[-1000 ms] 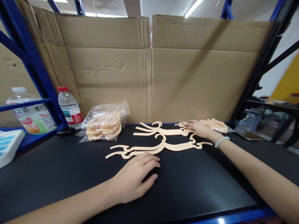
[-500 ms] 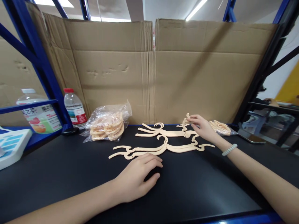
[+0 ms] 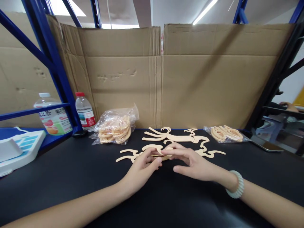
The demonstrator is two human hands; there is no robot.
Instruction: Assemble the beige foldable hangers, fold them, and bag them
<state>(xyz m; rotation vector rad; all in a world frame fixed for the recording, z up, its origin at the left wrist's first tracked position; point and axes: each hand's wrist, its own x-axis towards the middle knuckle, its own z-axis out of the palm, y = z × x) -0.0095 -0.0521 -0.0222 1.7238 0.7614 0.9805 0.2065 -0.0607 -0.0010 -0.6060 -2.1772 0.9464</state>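
Observation:
Over the middle of the black table, a curved beige plastic hanger piece point(image 3: 152, 147) is up between my two hands. My left hand point(image 3: 142, 169) is closed on it, thumb in front and fingers curled behind. The fingertips of my right hand point(image 3: 191, 161) grip its right end, while that thumb points left below, apart from the piece. Behind my hands lie assembled beige hangers point(image 3: 127, 157), partly covered by my fingers. Farther back are more hanger parts: a group of curved arms with a hook point(image 3: 156, 135) and small loose pieces point(image 3: 191, 130).
A clear bag of beige parts point(image 3: 114, 129) stands back left, and a smaller bag point(image 3: 226, 133) lies back right beside a phone point(image 3: 267, 145). Bottles point(image 3: 85, 114) and a white-and-blue tray point(image 3: 26, 148) are at left. Cardboard point(image 3: 123, 76) walls the back.
My right hand has come from the back right to the middle, bringing a beige piece. My left hand has turned and closed on it. The view has shifted slightly left.

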